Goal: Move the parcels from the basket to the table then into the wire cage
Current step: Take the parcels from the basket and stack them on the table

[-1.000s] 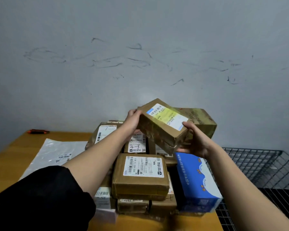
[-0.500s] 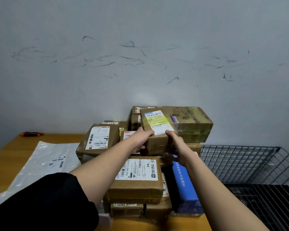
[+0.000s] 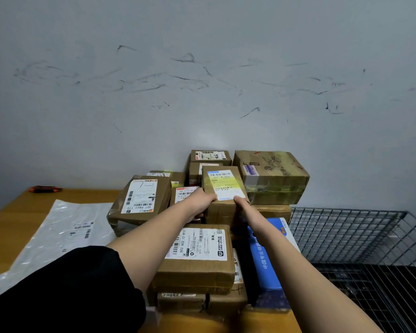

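Since a second ago the yellow-labelled parcel (image 3: 222,188) has come down from mid-air onto the pile at frame centre; left hand (image 3: 201,203) and right hand (image 3: 244,205) grip its near corners. Wooden table (image 3: 7,227) lower left, wire cage (image 3: 360,239) lower right, scuffed grey wall (image 3: 202,80) behind.

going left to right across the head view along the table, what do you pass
orange-handled tool → clear plastic mailer → box marked 507 → box held by left hand and right hand → green-taped box → wire cage
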Demonstrator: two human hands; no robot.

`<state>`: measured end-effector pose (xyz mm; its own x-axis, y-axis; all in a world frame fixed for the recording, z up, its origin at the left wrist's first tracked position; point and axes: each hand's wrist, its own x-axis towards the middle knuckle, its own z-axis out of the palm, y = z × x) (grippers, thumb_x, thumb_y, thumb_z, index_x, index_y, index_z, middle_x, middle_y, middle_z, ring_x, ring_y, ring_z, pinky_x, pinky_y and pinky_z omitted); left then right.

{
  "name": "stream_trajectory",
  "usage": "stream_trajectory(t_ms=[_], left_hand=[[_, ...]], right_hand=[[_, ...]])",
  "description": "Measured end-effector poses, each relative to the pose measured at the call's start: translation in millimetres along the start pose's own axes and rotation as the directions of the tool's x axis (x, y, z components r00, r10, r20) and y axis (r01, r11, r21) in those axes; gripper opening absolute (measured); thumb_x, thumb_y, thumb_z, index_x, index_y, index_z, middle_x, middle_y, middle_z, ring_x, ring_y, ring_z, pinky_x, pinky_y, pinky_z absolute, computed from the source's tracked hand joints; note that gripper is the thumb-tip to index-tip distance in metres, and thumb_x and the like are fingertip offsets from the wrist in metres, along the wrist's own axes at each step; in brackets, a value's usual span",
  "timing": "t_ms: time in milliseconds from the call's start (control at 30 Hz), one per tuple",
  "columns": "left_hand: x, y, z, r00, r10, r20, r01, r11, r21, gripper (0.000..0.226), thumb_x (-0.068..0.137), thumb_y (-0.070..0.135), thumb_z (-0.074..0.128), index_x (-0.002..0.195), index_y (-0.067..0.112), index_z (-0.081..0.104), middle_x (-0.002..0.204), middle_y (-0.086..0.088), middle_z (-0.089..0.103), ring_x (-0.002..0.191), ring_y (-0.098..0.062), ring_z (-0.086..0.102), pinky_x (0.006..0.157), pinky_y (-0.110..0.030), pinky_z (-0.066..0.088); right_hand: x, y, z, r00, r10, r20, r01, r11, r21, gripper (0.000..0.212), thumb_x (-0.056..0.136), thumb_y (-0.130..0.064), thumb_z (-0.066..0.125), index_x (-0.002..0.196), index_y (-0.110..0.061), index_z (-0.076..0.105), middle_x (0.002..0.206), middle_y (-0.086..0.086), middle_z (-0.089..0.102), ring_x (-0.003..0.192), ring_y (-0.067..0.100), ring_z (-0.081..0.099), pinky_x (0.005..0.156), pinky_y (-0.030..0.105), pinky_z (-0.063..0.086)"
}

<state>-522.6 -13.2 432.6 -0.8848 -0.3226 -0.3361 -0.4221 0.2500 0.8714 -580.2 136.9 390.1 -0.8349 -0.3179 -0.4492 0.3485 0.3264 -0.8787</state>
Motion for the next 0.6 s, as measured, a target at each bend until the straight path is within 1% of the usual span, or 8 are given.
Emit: stream_trajectory(t_ms=[67, 133, 233, 267, 333, 400, 500, 600], left_hand=[[0.6, -0.3, 0.4, 1.000, 0.013, -0.010, -0.013, 1.000, 0.002, 0.037, 0.094, 0.027, 0.050, 0.130, 0.018, 0.049, 0.120, -0.003, 0.062, 0.100, -0.019, 0.058, 0.068, -0.025, 0.046], [0.4, 0.9, -0.2, 1.000, 0.016, -0.024, -0.016, 1.000, 0.011, 0.043, 0.091, 0.025, 0.055, 0.132, 0.016, 0.046, 0.126, -0.005, 0.060, 0.108, -0.022, 0.058, 0.084, -0.030, 0.051], [-4.3, 4.1, -6.6, 0.995, 0.065, -0.074, -0.058, 0.994, 0.094, 0.049, 0.090, 0.025, 0.056, 0.136, 0.012, 0.042, 0.128, -0.006, 0.058, 0.114, -0.024, 0.057, 0.094, -0.032, 0.047], [-8.3, 7.0, -10.8, 0.989, 0.100, -0.111, -0.085, 0.988, 0.132, 0.047, 0.092, 0.024, 0.056, 0.135, 0.011, 0.042, 0.128, -0.005, 0.057, 0.114, -0.023, 0.056, 0.092, -0.030, 0.045], [-18.1, 14.6, -23.7, 0.961, 0.189, -0.201, -0.152, 0.971, 0.186, 0.038, 0.094, 0.024, 0.054, 0.129, 0.011, 0.049, 0.124, -0.004, 0.058, 0.111, -0.023, 0.057, 0.091, -0.028, 0.043], [-31.4, 19.8, -43.6, 0.905, 0.287, -0.313, -0.208, 0.942, 0.263, 0.024, 0.093, 0.026, 0.052, 0.114, 0.017, 0.058, 0.115, -0.003, 0.065, 0.102, -0.022, 0.060, 0.090, -0.031, 0.048], [-58.8, 19.3, -83.1, 0.781, 0.404, -0.477, -0.194, 0.882, 0.429, 0.019, 0.090, 0.033, 0.048, 0.097, 0.023, 0.063, 0.097, 0.002, 0.070, 0.091, -0.023, 0.062, 0.080, -0.033, 0.051], [-98.4, 7.9, -131.9, 0.648, 0.469, -0.600, -0.140, 0.848, 0.511, 0.020, 0.092, 0.034, 0.046, 0.092, 0.020, 0.060, 0.091, 0.002, 0.068, 0.085, -0.026, 0.061, 0.072, -0.033, 0.049]], right_hand=[[2.3, 1.3, 1.1, 1.000, 0.009, -0.019, -0.009, 1.000, -0.001, 0.074, 0.086, -0.062, 0.050, 0.145, -0.019, 0.038, 0.138, 0.007, 0.050, 0.113, 0.024, 0.049, 0.084, 0.034, 0.029], [2.3, -0.3, 1.9, 0.998, -0.006, -0.063, 0.006, 1.000, 0.004, 0.082, 0.083, -0.064, 0.052, 0.145, -0.015, 0.034, 0.136, 0.011, 0.050, 0.118, 0.030, 0.050, 0.085, 0.037, 0.036], [-2.5, -6.6, 2.5, 0.969, -0.091, -0.232, 0.073, 0.994, -0.085, 0.096, 0.070, -0.074, 0.052, 0.141, -0.012, 0.036, 0.133, 0.015, 0.051, 0.118, 0.037, 0.053, 0.097, 0.047, 0.045], [-7.9, -12.8, 2.5, 0.942, -0.163, -0.294, 0.119, 0.980, -0.162, 0.089, 0.073, -0.071, 0.052, 0.139, -0.013, 0.038, 0.134, 0.013, 0.049, 0.118, 0.036, 0.053, 0.099, 0.049, 0.044], [-20.4, -29.1, 4.3, 0.850, -0.363, -0.382, 0.263, 0.920, -0.289, 0.058, 0.088, -0.054, 0.052, 0.132, -0.016, 0.046, 0.133, 0.008, 0.049, 0.119, 0.030, 0.052, 0.100, 0.050, 0.043], [-38.0, -51.6, 13.6, 0.753, -0.533, -0.387, 0.420, 0.841, -0.341, 0.035, 0.093, -0.040, 0.052, 0.121, -0.019, 0.055, 0.124, 0.002, 0.056, 0.112, 0.021, 0.055, 0.097, 0.046, 0.047], [-64.3, -88.3, 43.5, 0.644, -0.705, -0.298, 0.595, 0.706, -0.383, 0.020, 0.094, -0.030, 0.052, 0.107, -0.020, 0.064, 0.107, -0.002, 0.066, 0.097, 0.014, 0.060, 0.087, 0.035, 0.049], [-94.0, -116.8, 97.1, 0.611, -0.769, -0.186, 0.703, 0.636, -0.320, 0.015, 0.091, -0.029, 0.053, 0.094, -0.022, 0.066, 0.092, -0.005, 0.069, 0.089, 0.015, 0.064, 0.077, 0.032, 0.047]])
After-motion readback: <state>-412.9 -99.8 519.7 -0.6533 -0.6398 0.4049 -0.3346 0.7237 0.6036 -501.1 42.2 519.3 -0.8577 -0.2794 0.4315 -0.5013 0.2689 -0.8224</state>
